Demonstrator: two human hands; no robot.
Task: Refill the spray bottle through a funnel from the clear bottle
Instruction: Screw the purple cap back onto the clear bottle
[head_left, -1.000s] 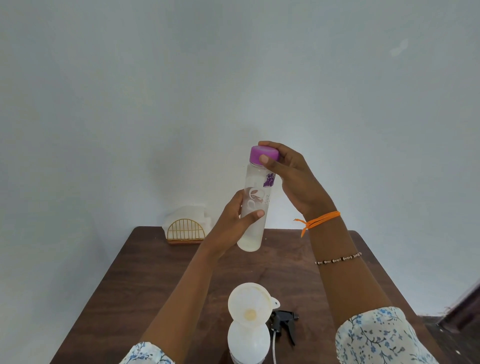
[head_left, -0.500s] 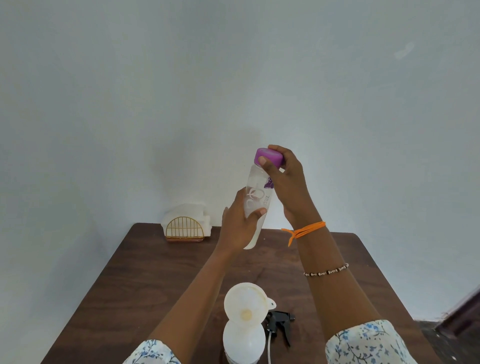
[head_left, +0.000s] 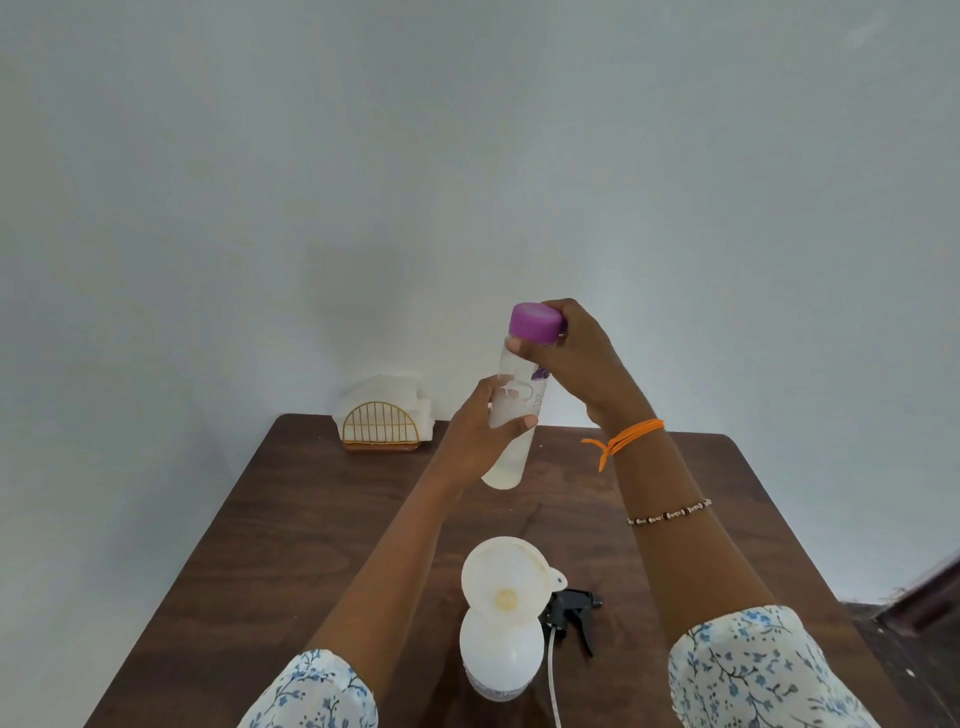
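Above the tabletop (head_left: 322, 519): clear bottle (head_left: 511, 415), tilted, left grip (head_left: 480, 441) clamped on body, right grip (head_left: 576, 358) clamped on purple cap (head_left: 536, 322). Below: funnel (head_left: 506, 579) seated in spray bottle (head_left: 501, 660); sprayer head (head_left: 569, 613) beside.

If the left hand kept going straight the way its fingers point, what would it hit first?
Nothing new: the left hand already wraps the clear plastic bottle. Past it, probably the right wrist with the orange thread, though depth is unclear.
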